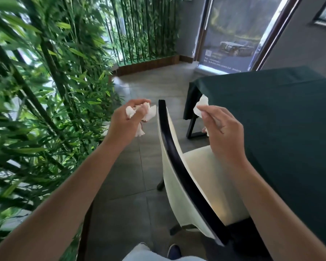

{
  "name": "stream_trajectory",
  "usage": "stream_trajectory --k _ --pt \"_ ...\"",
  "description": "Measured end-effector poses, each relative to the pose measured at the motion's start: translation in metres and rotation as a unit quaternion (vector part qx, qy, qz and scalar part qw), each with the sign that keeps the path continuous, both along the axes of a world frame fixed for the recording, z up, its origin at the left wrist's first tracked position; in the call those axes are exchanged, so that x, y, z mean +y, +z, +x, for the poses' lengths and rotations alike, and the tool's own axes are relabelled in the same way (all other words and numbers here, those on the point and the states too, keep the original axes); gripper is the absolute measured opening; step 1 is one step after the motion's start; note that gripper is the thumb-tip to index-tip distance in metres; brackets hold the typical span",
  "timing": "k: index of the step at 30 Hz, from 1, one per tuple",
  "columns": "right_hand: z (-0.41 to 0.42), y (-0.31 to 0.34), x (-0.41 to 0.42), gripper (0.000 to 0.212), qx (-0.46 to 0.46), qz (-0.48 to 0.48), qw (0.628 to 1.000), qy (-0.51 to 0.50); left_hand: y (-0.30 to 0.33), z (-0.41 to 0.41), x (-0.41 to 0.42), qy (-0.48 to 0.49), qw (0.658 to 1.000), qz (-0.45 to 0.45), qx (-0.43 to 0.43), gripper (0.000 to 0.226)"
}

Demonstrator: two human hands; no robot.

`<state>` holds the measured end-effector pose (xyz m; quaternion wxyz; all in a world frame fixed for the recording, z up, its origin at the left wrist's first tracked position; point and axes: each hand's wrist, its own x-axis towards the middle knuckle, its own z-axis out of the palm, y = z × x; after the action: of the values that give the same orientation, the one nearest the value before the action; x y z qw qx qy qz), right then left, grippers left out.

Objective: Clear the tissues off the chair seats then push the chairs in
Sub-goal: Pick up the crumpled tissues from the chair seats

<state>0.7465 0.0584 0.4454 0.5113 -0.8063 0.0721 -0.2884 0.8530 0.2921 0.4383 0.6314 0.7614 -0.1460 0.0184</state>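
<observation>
Both hands full: left hand (125, 120) balled around crumpled tissues (149, 113), right hand (221, 127) pinching another tissue (200, 108). Feather-light, squishy stuff. I'd shove the chair (179, 157) by its stiff black top rail.

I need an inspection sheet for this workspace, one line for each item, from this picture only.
Surface: cream chair seat looks free of tissues where visible; the right forearm hides part of it.
Job's things: chair stands beside the green-covered table, seat partly under it.
Tissues: crumpled tissue in the left hand, another tissue in the right hand.
Clutter: nothing seen on the table or floor.
Hands: left hand closed around its tissue; right hand pinches its tissue with the fingers.
Cables: nothing seen.
Surroundings: bamboo plants at left, grey tiled floor, poster behind.
</observation>
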Motion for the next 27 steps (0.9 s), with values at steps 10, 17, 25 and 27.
stream_trajectory --k 10,17,25,27 --pt "0.064 -0.011 -0.008 0.022 0.009 -0.018 0.999 -0.036 0.005 0.101 -0.008 0.009 0.998 0.019 -0.061 0.015" --pt "0.157 0.002 0.014 0.029 -0.006 -0.069 0.992 -0.108 -0.003 0.209 0.003 -0.037 0.98 0.068 -0.181 0.015" --pt "0.245 0.007 0.037 0.03 -0.029 -0.142 0.976 -0.165 0.002 0.298 0.007 -0.057 0.955 0.084 -0.28 0.025" --pt "0.261 0.006 0.032 0.031 -0.031 -0.157 0.973 -0.167 -0.002 0.319 -0.002 -0.061 0.953 0.075 -0.288 0.025"
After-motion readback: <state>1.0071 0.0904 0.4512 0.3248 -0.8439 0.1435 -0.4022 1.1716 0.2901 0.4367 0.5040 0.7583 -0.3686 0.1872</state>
